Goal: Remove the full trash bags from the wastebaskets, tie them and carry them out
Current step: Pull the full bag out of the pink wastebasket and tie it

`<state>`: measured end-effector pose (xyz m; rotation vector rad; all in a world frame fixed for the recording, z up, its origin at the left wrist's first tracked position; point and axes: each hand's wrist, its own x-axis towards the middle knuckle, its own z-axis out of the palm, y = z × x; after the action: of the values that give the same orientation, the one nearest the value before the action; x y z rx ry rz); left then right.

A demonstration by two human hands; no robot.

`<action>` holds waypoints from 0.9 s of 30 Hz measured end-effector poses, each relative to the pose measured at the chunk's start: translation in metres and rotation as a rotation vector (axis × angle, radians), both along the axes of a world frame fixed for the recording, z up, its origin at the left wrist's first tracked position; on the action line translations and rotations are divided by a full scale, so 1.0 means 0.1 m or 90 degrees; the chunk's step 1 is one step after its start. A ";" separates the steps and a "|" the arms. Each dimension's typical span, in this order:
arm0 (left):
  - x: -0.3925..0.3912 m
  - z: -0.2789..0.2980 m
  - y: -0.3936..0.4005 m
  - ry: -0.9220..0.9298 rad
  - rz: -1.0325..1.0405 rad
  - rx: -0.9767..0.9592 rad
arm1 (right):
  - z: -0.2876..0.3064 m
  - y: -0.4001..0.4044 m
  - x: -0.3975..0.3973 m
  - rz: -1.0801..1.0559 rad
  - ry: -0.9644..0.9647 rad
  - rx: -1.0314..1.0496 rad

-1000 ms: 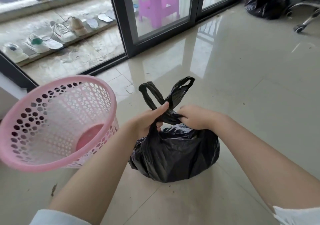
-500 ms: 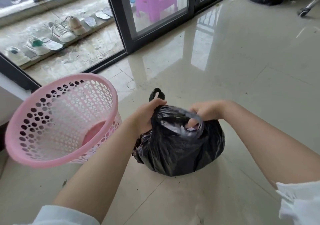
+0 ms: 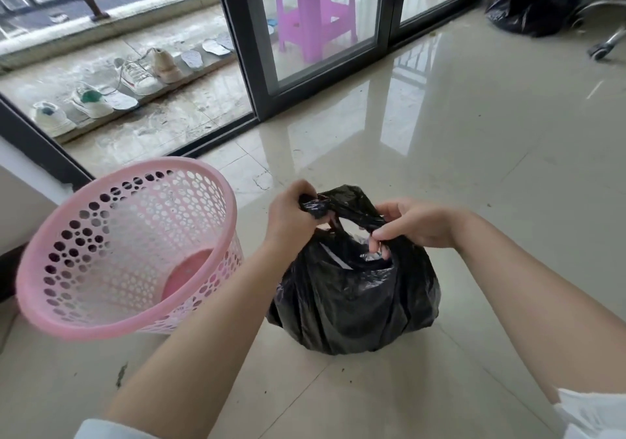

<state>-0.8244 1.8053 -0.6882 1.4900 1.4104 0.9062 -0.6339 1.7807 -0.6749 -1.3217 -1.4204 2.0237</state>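
Note:
A full black trash bag (image 3: 352,299) sits on the glossy floor in front of me. My left hand (image 3: 291,216) is closed on a bunched strip of the bag's top at its left side. My right hand (image 3: 411,223) pinches the other end of that strip at the right. The strip stretches between the hands above the bag's mouth, where a gap shows pale rubbish inside. A pink perforated wastebasket (image 3: 125,249) stands to the left, touching the bag, with no liner in it.
A second black trash bag (image 3: 535,5) lies at the far right by a chair's wheeled leg (image 3: 606,45). Dark-framed sliding glass doors (image 3: 244,59) run across the back. Beyond them are a purple stool (image 3: 315,8) and several shoes (image 3: 135,79).
The two handle loops that stood up a second ago have been pulled down and crossed. Both hands now pull the ends apart sideways over the bag's mouth.

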 end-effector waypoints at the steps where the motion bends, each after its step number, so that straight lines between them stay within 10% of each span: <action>1: 0.01 0.00 -0.01 -0.013 0.016 0.033 | 0.00 0.00 -0.01 0.010 0.002 -0.014; 7: -0.03 0.08 -0.01 -0.521 -0.050 -0.154 | -0.13 0.12 -0.01 -0.217 -0.050 -0.071; 12: -0.01 0.05 -0.05 -0.548 -0.113 -0.220 | -0.10 0.14 -0.16 -0.388 0.071 -0.075; 16: 0.03 0.05 -0.05 -0.546 -0.057 -0.236 | -0.03 0.20 -0.28 -0.585 0.354 -0.039; 20: 0.06 0.12 0.03 -0.805 0.089 -0.225 | 0.14 0.26 -0.29 -0.692 0.637 -0.002; 23: -0.10 0.11 0.11 -0.866 0.079 -0.255 | 0.17 0.25 -0.18 -0.637 0.449 0.068; 27: -0.50 -0.15 0.07 -0.360 -0.054 -0.198 | -0.18 0.03 0.17 -0.373 -0.143 0.291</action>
<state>-0.8745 1.8125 -0.7029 0.9522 1.0046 0.9137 -0.6171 1.7839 -0.6928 -1.5464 -1.2769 1.1297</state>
